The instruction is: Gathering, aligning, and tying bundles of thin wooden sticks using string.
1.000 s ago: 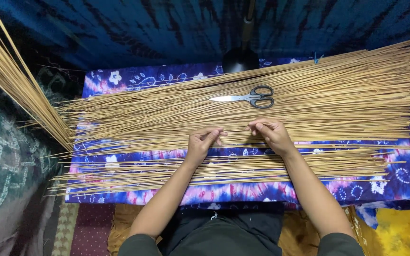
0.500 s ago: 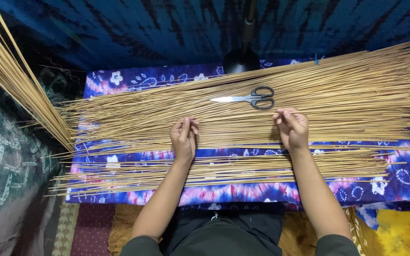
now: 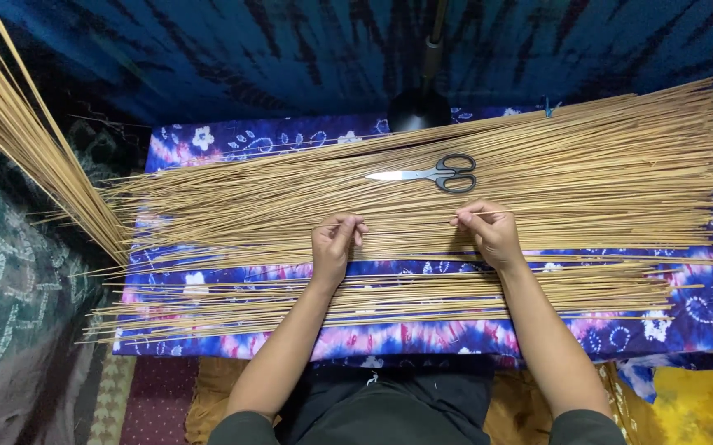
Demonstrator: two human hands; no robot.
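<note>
Nearest, a thin row of sticks [image 3: 389, 305] lies sorted apart. Left hand [image 3: 333, 245] and right hand [image 3: 492, 235] each pinch one thin stick [image 3: 410, 218], lifting it off the big pile [image 3: 587, 165]; scissors [image 3: 434, 174] rest beyond.

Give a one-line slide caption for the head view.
Left hand and right hand pinch thin tan sticks from a wide pile on purple floral cloth, metal scissors with black handles lying on top.

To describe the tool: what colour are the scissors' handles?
Black handles on the scissors, with silver blades; seen in the head view.
</note>
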